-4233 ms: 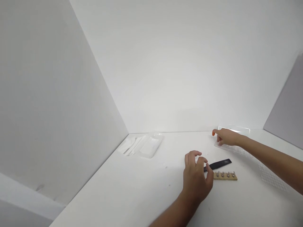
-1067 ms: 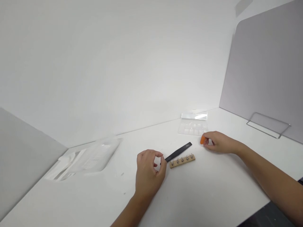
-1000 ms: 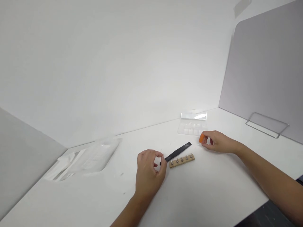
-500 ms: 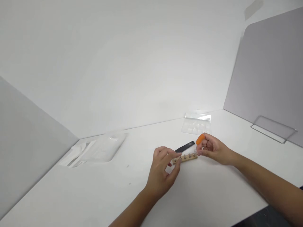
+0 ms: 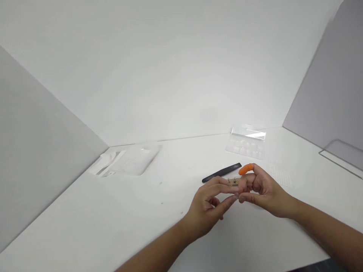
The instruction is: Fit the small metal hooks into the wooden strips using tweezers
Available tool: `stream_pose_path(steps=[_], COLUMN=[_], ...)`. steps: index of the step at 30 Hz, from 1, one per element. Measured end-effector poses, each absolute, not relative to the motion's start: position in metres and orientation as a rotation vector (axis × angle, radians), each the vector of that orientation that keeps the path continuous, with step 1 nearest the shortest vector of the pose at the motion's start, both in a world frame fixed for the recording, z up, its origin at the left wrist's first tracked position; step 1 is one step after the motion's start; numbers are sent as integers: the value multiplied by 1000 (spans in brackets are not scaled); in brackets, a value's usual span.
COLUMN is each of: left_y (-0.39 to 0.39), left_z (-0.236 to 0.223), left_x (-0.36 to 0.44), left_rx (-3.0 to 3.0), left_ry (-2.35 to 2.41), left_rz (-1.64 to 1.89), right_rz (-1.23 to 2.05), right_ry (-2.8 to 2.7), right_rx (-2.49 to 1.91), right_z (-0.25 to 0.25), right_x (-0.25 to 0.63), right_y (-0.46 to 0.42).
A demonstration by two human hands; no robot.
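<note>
My left hand (image 5: 208,207) and my right hand (image 5: 262,190) meet fingertip to fingertip over the white table. Between their pinched thumbs and fingers is a small clear piece (image 5: 237,195), mostly hidden, that looks like a false nail tip. An orange finger cot (image 5: 246,169) covers one raised finger of my right hand. Just behind the fingers lies a narrow wooden strip (image 5: 235,184) with small metal posts standing on it; my hands hide part of it. Beyond my left hand rests a black nail file (image 5: 221,172), set at a slant.
A clear compartment case (image 5: 246,146) with its lid raised is near the back wall. Flat clear plastic packets (image 5: 127,160) lie at the left. A sheet of small clear tabs (image 5: 280,175) sits right of my right hand. A wire stand (image 5: 340,160) is at the far right.
My left hand has moved right, away from the wooden strip's near end, and its fingers have closed against my right fingertips. The camera view has shifted somewhat.
</note>
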State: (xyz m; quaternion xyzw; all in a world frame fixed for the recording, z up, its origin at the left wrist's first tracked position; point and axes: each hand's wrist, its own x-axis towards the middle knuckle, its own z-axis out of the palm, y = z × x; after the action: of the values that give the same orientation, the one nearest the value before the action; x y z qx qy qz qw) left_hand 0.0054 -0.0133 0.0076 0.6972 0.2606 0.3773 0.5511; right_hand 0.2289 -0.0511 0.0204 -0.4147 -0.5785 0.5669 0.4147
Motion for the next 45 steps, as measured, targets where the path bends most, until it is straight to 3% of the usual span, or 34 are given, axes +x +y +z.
stream_pose_path(steps=[9, 22, 35, 45], left_y=[-10, -8, -2, -2], left_z=[6, 7, 9, 6], left_x=[5, 3, -2, -1], left_rx=[1723, 2100, 1805, 1648], left_ry=[610, 544, 516, 638], left_rz=[958, 1166, 791, 867], right_rz=[1613, 1642, 1789, 1678], right_ry=[-1359, -1374, -1401, -1454], right_rx=[-980, -1053, -1010, -1118], right_z=[21, 23, 27, 28], right_x=[227, 226, 232, 246], right_y=[-48, -47, -43, -37])
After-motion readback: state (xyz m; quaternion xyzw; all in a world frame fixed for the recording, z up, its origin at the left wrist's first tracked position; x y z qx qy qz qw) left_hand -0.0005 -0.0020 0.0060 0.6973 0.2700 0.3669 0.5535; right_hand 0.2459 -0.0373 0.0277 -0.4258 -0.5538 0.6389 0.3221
